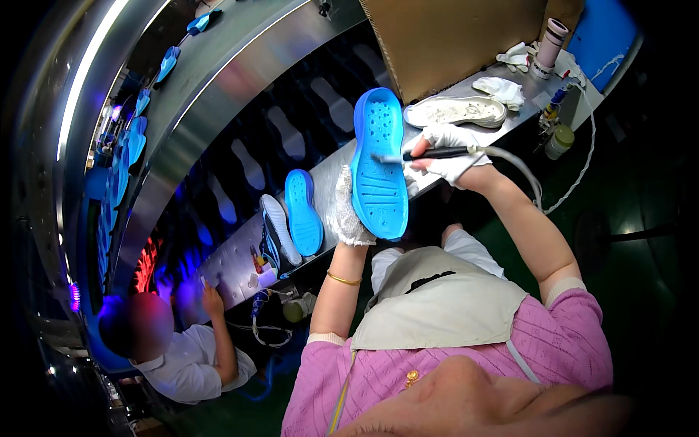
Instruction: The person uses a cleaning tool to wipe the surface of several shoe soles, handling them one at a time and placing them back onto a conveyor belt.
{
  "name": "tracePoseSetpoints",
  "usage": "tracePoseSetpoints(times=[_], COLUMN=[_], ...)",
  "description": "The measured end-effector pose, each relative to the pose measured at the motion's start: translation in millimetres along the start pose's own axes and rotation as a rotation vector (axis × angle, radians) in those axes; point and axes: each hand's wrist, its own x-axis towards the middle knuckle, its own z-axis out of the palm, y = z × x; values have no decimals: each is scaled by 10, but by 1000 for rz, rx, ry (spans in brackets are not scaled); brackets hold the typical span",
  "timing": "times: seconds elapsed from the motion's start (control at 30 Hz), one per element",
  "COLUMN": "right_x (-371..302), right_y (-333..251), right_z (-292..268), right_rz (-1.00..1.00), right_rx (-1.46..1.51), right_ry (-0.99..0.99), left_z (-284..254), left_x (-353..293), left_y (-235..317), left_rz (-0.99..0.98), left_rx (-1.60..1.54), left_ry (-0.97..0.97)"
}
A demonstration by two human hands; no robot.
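My left hand (345, 207), in a white knit glove, is closed on the left edge of a bright blue shoe sole (381, 186). The sole is tilted up, its inner face with holes and ridges toward me. In my right hand (450, 151), whose white glove leaves the fingertips bare, is a brush (435, 153) with a black handle. Its dark tip lies over the middle of the sole; whether it touches is hard to tell. A pale hose (518, 164) runs from the handle's rear. Behind my right hand rests a white shoe upper (455, 111) on the metal bench.
Left of my hands, another blue sole (303, 211) and a shoe upper (280, 227) lie on the bench (231, 271). Beyond is a dark conveyor (285, 133) carrying soles. A co-worker (193, 357) sits at the lower left. A pink tumbler (551, 48) stands far right by a cardboard sheet (466, 40).
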Motion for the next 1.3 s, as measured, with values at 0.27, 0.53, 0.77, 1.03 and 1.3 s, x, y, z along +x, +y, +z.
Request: tracePoseSetpoints(times=[0.27, 0.53, 0.77, 1.03, 1.3], right_x=[117, -135, -175, -205, -334], right_y=[-363, -799, -763, -607, -317], right_z=[-22, -204, -23, -239, -344], right_rz=[-500, -463, -363, -277, -148], right_rx=[-446, -355, -296, -291, -150], right_ry=[-206, 79, 75, 76, 80], left_z=[195, 1098, 2027, 1662, 1497], left_x=[1, -47, 914, 103, -704], left_y=[46, 907, 2709, 3831, 4762], left_rz=[181, 395, 863, 945, 528], left_rx=[440, 697, 906, 3080, 2203], left_ry=[188, -184, 312, 1405, 1767])
